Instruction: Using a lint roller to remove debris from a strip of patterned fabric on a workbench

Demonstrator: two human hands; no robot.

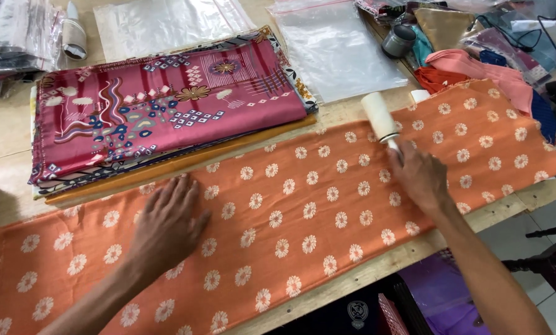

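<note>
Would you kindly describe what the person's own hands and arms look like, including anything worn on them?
Both forearms are bare as far as the picture shows: no sleeves, gloves or watch. The left hand shows no ring or bracelet. The right hand likewise appears unadorned, though its fingers are partly hidden from view.

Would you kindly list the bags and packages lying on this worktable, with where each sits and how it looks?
Clear zip bag: top centre-right, flat, rectangular, red seal strip along its top edge.
Clear plastic bag: top centre, behind the folded fabric stack, flat and see-through.
Stack of bagged items: top left corner, glossy clear wrappers, contents unclear.
No screens or signs in view.
</note>
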